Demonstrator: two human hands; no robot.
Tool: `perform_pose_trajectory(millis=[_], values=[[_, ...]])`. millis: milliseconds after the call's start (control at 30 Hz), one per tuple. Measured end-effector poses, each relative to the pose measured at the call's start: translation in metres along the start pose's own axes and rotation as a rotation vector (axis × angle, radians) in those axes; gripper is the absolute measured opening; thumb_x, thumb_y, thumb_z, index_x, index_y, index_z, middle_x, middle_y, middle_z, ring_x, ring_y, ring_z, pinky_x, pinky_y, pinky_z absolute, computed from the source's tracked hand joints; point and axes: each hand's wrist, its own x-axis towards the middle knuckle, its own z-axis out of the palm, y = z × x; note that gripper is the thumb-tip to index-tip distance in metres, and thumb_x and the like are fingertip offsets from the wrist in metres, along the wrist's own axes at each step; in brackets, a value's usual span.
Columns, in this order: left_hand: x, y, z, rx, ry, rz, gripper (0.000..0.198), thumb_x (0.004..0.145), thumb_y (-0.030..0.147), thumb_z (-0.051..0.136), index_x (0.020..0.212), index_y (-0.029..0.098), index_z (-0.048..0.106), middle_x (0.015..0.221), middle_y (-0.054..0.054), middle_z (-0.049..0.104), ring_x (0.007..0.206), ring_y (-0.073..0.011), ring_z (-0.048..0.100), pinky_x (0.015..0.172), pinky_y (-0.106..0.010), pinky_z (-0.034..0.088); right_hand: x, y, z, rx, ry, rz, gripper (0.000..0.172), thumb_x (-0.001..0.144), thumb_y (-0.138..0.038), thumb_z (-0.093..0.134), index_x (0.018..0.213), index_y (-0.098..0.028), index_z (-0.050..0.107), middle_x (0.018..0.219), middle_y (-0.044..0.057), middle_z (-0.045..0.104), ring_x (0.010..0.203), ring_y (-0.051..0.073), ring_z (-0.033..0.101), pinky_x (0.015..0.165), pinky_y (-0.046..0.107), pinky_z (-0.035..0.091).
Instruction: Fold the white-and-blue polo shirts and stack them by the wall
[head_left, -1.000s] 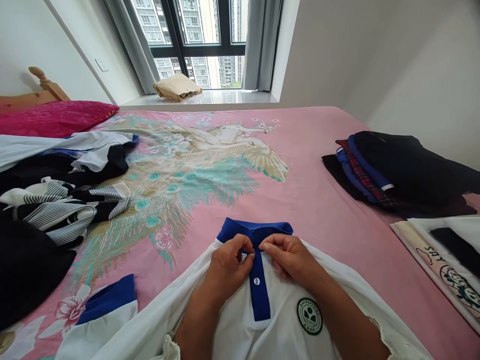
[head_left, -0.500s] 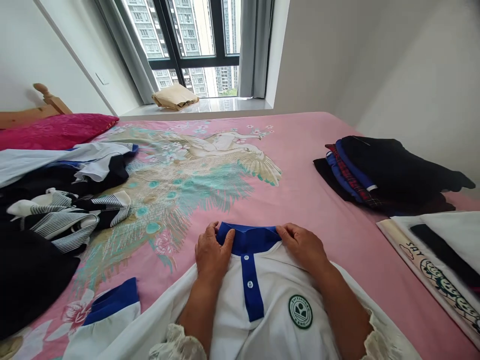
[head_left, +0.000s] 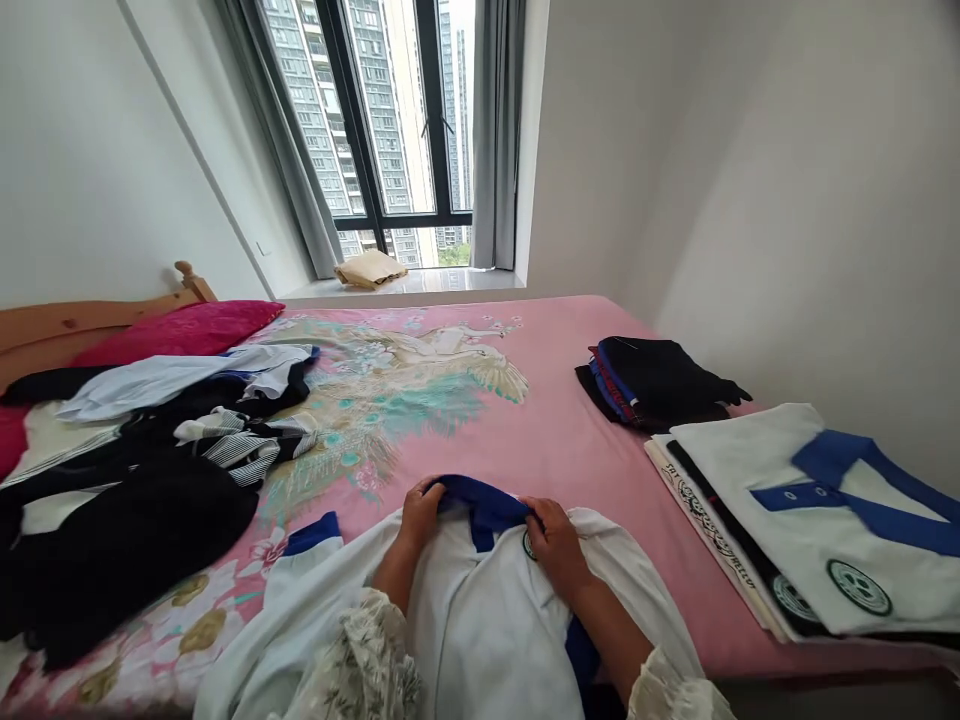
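Note:
A white polo shirt [head_left: 487, 630] with a blue collar and placket lies spread on the bed in front of me. My left hand [head_left: 421, 515] pinches the left end of the collar. At the collar's other end, my right hand [head_left: 553, 545] grips the blue fabric, partly covering the shirt's round green badge. The collar is lifted and bunched between both hands, folding over the placket. One blue-cuffed sleeve [head_left: 304, 550] stretches out to the left, and more blue fabric shows beneath my right forearm.
Loose black, white and striped clothes [head_left: 142, 510] heap on the left, near a red pillow [head_left: 180, 332]. A dark folded stack [head_left: 660, 385] sits at the right. Closer stands a folded pile topped by another white polo [head_left: 780, 520]. The pink bedspread [head_left: 465, 450] reaches toward the window.
Both hands have gathered and raised the collar, so the placket that lay flat is now folded and mostly hidden. The view has tilted up and turned right, revealing the folded polo.

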Motion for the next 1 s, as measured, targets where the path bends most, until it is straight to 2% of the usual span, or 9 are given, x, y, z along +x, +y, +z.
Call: perform_pose_trajectory(millis=[67, 167, 267, 367, 467, 567, 733, 900, 1000], values=[[-0.040, -0.004, -0.015, -0.025, 0.029, 0.051, 0.035, 0.074, 0.027, 0.046, 0.095, 0.019, 0.072, 0.098, -0.005, 0.071, 0.099, -0.0221, 0.062, 0.092, -0.036, 0.046, -0.018, -0.013, -0.012, 0.038, 0.056, -0.055, 0.026, 0.087, -0.016, 0.042, 0.103, -0.019, 0.062, 0.102, 0.008, 0.065, 0.100, 0.021, 0.057, 0.093, 0.042, 0.044], [-0.106, -0.019, -0.033, -0.040, 0.161, 0.130, 0.040, 0.073, 0.026, 0.050, 0.108, 0.023, 0.069, 0.114, -0.005, 0.064, 0.115, -0.0233, 0.053, 0.105, -0.042, 0.036, -0.040, -0.037, -0.025, 0.008, 0.125, -0.149, 0.026, 0.085, -0.013, 0.042, 0.100, -0.021, 0.061, 0.099, 0.007, 0.063, 0.099, 0.022, 0.056, 0.093, 0.044, 0.044], [-0.161, -0.029, -0.044, -0.163, 0.234, 0.125, 0.037, 0.074, 0.026, 0.053, 0.109, 0.027, 0.068, 0.114, -0.003, 0.063, 0.112, -0.0219, 0.056, 0.104, -0.041, 0.039, -0.061, -0.061, -0.028, -0.018, 0.123, -0.177, 0.035, 0.075, -0.007, 0.043, 0.104, -0.021, 0.055, 0.100, 0.007, 0.059, 0.100, 0.023, 0.055, 0.091, 0.044, 0.046], [-0.195, -0.021, -0.052, -0.337, 0.246, 0.034, 0.034, 0.075, 0.033, 0.059, 0.107, 0.024, 0.067, 0.112, -0.004, 0.067, 0.109, -0.0228, 0.059, 0.099, -0.039, 0.046, -0.085, -0.075, -0.026, -0.019, 0.074, -0.206, 0.044, 0.069, -0.005, 0.043, 0.110, -0.021, 0.050, 0.110, 0.008, 0.055, 0.110, 0.025, 0.052, 0.094, 0.047, 0.046], [-0.216, 0.003, -0.062, -0.447, 0.243, -0.053, 0.040, 0.073, 0.041, 0.063, 0.107, 0.020, 0.065, 0.100, -0.006, 0.071, 0.094, -0.0223, 0.065, 0.084, -0.036, 0.054, -0.112, -0.080, -0.024, -0.028, 0.070, -0.270, 0.046, 0.072, -0.008, 0.048, 0.117, -0.019, 0.046, 0.126, 0.013, 0.047, 0.124, 0.028, 0.043, 0.099, 0.049, 0.043], [-0.231, 0.022, -0.072, -0.405, 0.265, 0.079, 0.034, 0.072, 0.039, 0.064, 0.099, 0.019, 0.068, 0.104, -0.008, 0.069, 0.093, -0.0222, 0.065, 0.077, -0.034, 0.055, -0.134, -0.084, -0.023, -0.046, 0.105, -0.275, 0.037, 0.081, -0.013, 0.050, 0.117, -0.019, 0.049, 0.129, 0.014, 0.043, 0.125, 0.027, 0.042, 0.099, 0.046, 0.044], [-0.253, 0.028, -0.092, -0.200, 0.199, 0.350, 0.026, 0.074, 0.027, 0.059, 0.096, 0.023, 0.072, 0.109, -0.007, 0.067, 0.102, -0.0235, 0.062, 0.081, -0.036, 0.054, -0.143, -0.103, -0.039, 0.024, 0.154, -0.191, 0.013, 0.091, -0.019, 0.044, 0.091, -0.021, 0.057, 0.097, 0.007, 0.054, 0.094, 0.020, 0.054, 0.084, 0.039, 0.049], [-0.264, 0.031, -0.121, -0.082, 0.132, 0.357, 0.025, 0.076, 0.026, 0.057, 0.095, 0.025, 0.073, 0.107, -0.005, 0.069, 0.101, -0.0225, 0.063, 0.082, -0.035, 0.055, -0.156, -0.123, -0.070, 0.096, 0.167, -0.209, 0.004, 0.089, -0.025, 0.047, 0.088, -0.021, 0.049, 0.081, 0.003, 0.052, 0.074, 0.017, 0.054, 0.070, 0.034, 0.049], [-0.266, 0.037, -0.127, -0.042, 0.143, 0.349, 0.024, 0.078, 0.032, 0.056, 0.093, 0.025, 0.073, 0.105, -0.005, 0.069, 0.100, -0.0229, 0.063, 0.078, -0.033, 0.056, -0.178, -0.130, -0.073, 0.043, 0.129, -0.317, 0.018, 0.080, -0.028, 0.061, 0.094, -0.022, 0.051, 0.086, 0.004, 0.055, 0.082, 0.021, 0.056, 0.073, 0.036, 0.050]])
